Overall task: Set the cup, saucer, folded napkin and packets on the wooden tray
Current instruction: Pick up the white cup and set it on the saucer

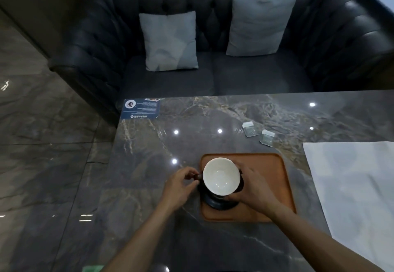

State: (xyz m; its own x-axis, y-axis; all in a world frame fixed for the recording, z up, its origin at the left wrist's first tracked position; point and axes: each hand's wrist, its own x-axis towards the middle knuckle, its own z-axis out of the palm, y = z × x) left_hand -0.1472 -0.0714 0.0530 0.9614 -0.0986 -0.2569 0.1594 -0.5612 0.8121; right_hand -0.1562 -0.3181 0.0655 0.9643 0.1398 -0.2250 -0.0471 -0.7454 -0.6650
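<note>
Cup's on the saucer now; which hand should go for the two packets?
Right. The packets lie on the table beyond the tray's far right corner, nearer the right hand. The left hand pinches the cup handle, left of the tray.

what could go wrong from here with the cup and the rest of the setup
The cup and dark saucer sit hard against the wooden tray's left edge, so a nudge from the left hand on the handle could tip them off it. Centered badly, they may also crowd out the packets and white napkin, both not yet on the tray.
</note>
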